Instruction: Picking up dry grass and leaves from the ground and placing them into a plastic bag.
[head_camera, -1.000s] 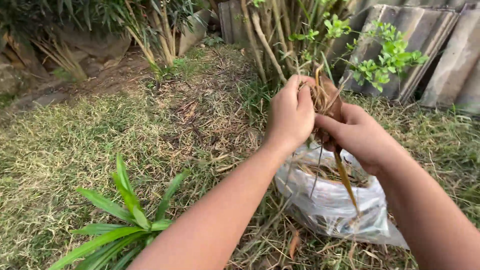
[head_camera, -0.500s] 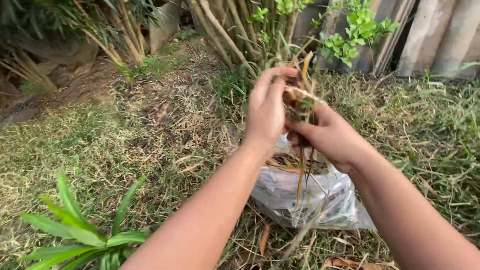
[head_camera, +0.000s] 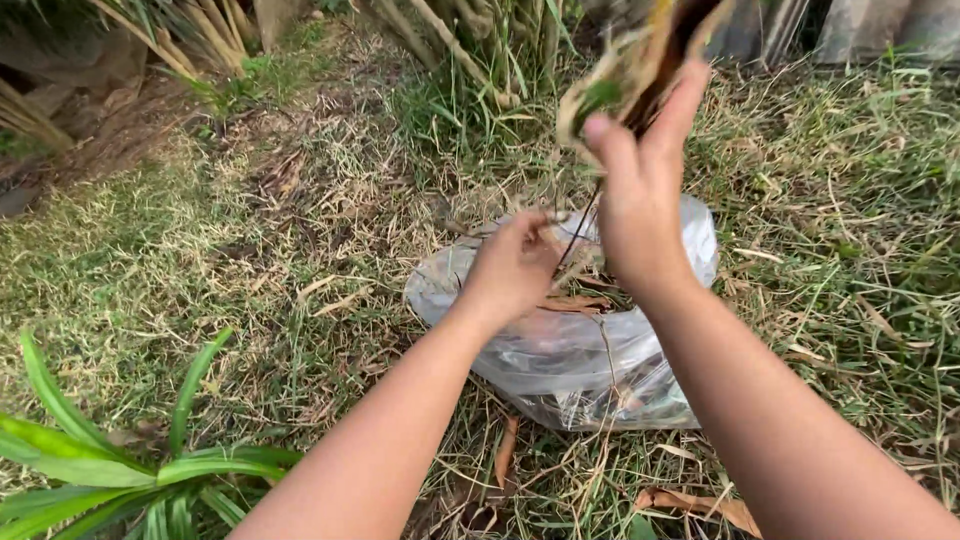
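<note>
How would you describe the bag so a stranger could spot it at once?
On the patchy dry lawn, look just in front of the clump of plant stems at the top. The clear plastic bag lies there under both hands, its open mouth holding dry leaves. It is the only shiny, see-through thing among grass and leaves.

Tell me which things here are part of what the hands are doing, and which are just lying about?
In use:
- right hand, holding up a clump of dry leaves
- left hand, at the mouth of the plastic bag

Lying about:
- green plant, lower left
- dead leaf on the grass
- plant stems at the back
</note>
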